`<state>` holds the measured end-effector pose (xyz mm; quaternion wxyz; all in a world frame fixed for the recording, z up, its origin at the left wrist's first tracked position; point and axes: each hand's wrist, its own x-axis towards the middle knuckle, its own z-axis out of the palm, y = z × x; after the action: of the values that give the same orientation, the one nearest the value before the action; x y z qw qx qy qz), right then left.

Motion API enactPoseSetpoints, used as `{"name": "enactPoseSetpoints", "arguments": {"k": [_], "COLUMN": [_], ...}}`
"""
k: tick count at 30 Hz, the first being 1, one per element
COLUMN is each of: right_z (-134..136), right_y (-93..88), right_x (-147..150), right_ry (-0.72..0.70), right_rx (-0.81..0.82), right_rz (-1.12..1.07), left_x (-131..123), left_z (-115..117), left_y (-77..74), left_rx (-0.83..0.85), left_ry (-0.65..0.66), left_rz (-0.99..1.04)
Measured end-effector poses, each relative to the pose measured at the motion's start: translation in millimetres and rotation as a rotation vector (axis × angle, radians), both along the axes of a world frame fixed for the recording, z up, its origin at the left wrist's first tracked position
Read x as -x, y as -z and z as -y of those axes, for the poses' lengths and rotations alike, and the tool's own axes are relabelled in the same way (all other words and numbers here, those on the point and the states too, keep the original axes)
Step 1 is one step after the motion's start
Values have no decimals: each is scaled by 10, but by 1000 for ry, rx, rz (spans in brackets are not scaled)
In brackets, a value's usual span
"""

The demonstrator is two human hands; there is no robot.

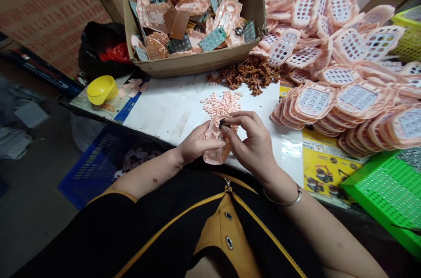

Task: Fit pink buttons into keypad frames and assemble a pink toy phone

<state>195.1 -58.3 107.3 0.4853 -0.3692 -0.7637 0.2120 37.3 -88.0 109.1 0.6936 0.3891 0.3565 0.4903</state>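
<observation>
My left hand [197,143] grips a pink plastic shell [215,155] near the table's front edge, its thumb lying across the shell. My right hand [248,140] pinches a small dark round part [223,123] at the shell's upper end. Just beyond the hands lies a heap of small pink pieces [222,102]. Behind that is a pile of brown pieces [253,74]. On the right, pink shells with white perforated keypads [314,100] are stacked and heaped.
A cardboard box [197,64] of pink shells and green boards stands at the back. A yellow cup [102,89] sits left. A green basket [378,190] is at the right edge; a blue crate [88,168] stands below the table at left.
</observation>
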Motion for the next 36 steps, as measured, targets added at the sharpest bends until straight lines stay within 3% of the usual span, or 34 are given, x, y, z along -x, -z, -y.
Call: {"name": "enactPoseSetpoints", "arguments": {"k": [2,6,12,15,18,21,23,26,29,36], "right_z": [4,-55,-243,-247,-170,-90,-78,-135,-234,-386], "right_y": [-11,-22,149,271,227,-2,-179,-359,-405,-323], "right_x": [15,-5,-273,-419,-514,-562,-562,-526,-480,-400], "right_ry": [-9,-95,-425,-456,-312,-193,-218,-351,-480,-456], "right_rx": [24,157,534,639,559,334,272,364,478,528], "right_rz": [27,89,-48,51,101,99,65,-3,-53,-70], "left_x": [-7,-47,38,156,254,271,232,145,86,111], "left_z": [-25,-76,-132,-178,-206,-194,-171,-138,-121,-52], "left_y": [0,15,-101,-145,-75,59,127,173,199,281], "left_rx": [54,173,117,62,83,180,237,293,316,423], "left_ry": [8,-98,-169,-231,-237,-178,-140,-102,-72,89], "left_rz": [73,89,46,9,-94,-102,-56,22,99,374]}}
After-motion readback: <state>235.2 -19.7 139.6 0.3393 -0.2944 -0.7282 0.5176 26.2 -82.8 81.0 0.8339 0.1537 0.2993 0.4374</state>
